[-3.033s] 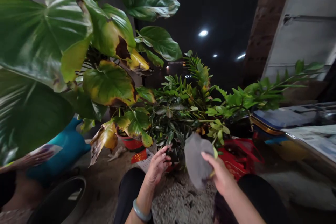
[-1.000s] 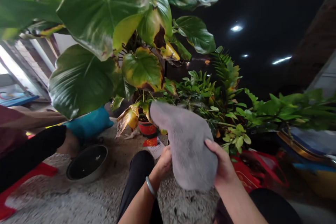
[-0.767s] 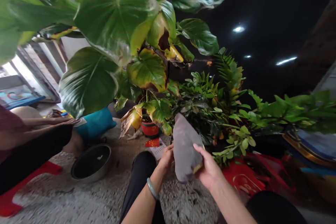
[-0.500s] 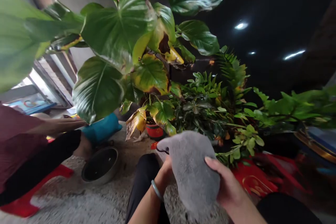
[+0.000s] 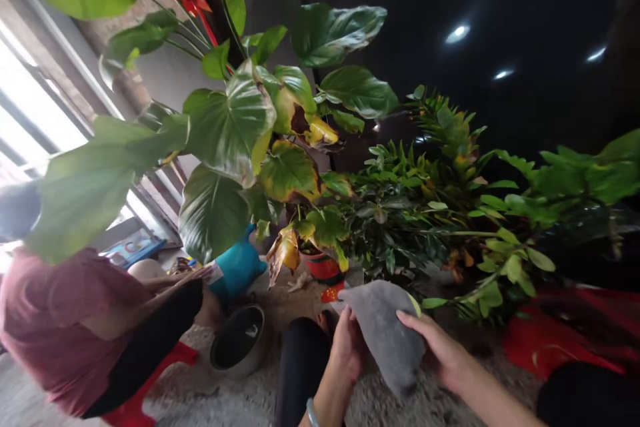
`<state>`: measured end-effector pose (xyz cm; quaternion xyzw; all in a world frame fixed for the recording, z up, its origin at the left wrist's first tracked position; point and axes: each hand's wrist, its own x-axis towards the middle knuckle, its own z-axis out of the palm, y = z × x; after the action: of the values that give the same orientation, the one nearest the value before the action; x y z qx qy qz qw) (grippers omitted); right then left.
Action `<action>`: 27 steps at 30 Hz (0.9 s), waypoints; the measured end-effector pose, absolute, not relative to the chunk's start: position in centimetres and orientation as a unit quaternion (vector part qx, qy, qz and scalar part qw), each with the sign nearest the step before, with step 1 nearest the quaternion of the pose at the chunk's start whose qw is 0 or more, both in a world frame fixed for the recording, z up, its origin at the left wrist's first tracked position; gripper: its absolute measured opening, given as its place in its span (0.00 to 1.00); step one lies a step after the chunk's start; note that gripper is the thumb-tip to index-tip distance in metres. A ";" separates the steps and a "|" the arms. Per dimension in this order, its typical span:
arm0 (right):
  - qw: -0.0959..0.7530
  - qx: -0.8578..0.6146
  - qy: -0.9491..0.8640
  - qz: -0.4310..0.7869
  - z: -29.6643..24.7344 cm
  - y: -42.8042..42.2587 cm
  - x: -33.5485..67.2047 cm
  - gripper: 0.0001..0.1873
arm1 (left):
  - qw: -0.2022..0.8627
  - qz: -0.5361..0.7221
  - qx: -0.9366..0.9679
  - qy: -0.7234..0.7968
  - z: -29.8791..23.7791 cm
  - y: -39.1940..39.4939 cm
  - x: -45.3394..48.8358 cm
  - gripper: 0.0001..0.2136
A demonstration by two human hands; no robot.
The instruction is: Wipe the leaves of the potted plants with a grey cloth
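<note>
A soft grey cloth (image 5: pixel 387 330) hangs between my hands, its lower end drooping to a blunt tip. My left hand (image 5: pixel 349 347), with a pale bangle on the wrist, is closed on the cloth's left edge; some of its fingers are hidden. My right hand (image 5: pixel 443 347) pinches the cloth's right edge, thumb on top and the other fingers behind. A yellow-green leaf edge (image 5: pixel 415 305) shows by the right thumb; I cannot tell whether it touches the cloth. Dense foliage (image 5: pixel 400 227) stands just beyond my hands.
Large plant leaves (image 5: pixel 230 123) rise ahead, above a red pot (image 5: pixel 320 265). At left a person in a pink shirt (image 5: pixel 65 327) sits on a red stool (image 5: pixel 165 373) beside a dark round basin (image 5: pixel 237 340) and a teal container (image 5: pixel 237 267). Red plastic (image 5: pixel 555 337) lies at right.
My view has swung left and up, showing more of the seated person. The cloth now looks narrower and more slanted, and sits lower in view. Both hands keep their grip on it.
</note>
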<state>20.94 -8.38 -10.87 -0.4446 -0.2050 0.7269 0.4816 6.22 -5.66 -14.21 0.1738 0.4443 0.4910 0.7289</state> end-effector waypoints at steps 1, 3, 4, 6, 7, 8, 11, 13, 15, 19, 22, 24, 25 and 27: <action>0.494 -0.425 -0.203 0.731 -10.8 -8.4 21.1 0.16 | 0.741 0.494 0.168 0.422 -14.1 -6.4 6.5 0.28; 0.514 -0.389 -0.190 0.741 -10.6 -8.1 20.8 0.16 | 0.737 0.521 0.167 0.398 -13.8 -7.6 7.1 0.30; 0.522 -0.376 -0.183 0.743 -10.5 -7.9 20.5 0.16 | 0.720 0.539 0.166 0.404 -13.7 -8.1 7.3 0.30; 0.534 -0.357 -0.175 0.747 -10.4 -7.8 20.0 0.15 | 0.687 0.560 0.167 0.432 -13.3 -8.6 7.6 0.30; 0.537 -0.350 -0.176 0.747 -10.4 -7.8 19.8 0.14 | 0.676 0.562 0.174 0.443 -13.0 -8.7 7.7 0.30; 0.537 -0.347 -0.179 0.748 -10.5 -7.8 19.7 0.14 | 0.670 0.560 0.187 0.451 -12.7 -8.7 7.6 0.31; 0.526 -0.359 -0.190 0.747 -10.6 -8.0 20.0 0.11 | 0.650 0.547 0.253 0.463 -12.2 -8.5 7.4 0.31; 0.525 -0.369 -0.207 0.738 -10.6 -8.0 20.4 0.08 | 0.645 0.525 0.291 0.474 -12.2 -8.5 7.4 0.28; 0.518 -0.379 -0.247 0.725 -10.4 -7.9 20.8 0.06 | 0.644 0.511 0.299 0.484 -12.4 -8.5 7.5 0.25; 0.531 -0.390 -0.342 0.670 -9.8 -7.7 21.8 0.10 | 0.644 0.526 0.267 0.487 -12.2 -8.7 8.2 0.28; 0.557 -0.396 -0.370 0.629 -9.9 -7.6 22.5 0.14 | 0.628 0.516 0.262 0.521 -11.7 -8.6 8.8 0.29; 0.558 -0.425 -0.362 0.614 -10.1 -7.6 22.8 0.12 | 0.603 0.513 0.274 0.547 -11.3 -8.5 9.0 0.27; 0.558 -0.435 -0.358 0.610 -10.3 -7.5 22.9 0.10 | 0.596 0.510 0.282 0.553 -11.1 -8.5 8.9 0.26; 0.559 -0.436 -0.369 0.601 -10.5 -7.2 23.1 0.11 | 0.591 0.500 0.302 0.557 -10.8 -8.4 8.8 0.23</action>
<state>23.14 -7.20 -10.55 -0.4359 -0.3686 0.6015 0.5588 8.78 -8.38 -10.80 0.3017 0.5568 0.4996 0.5911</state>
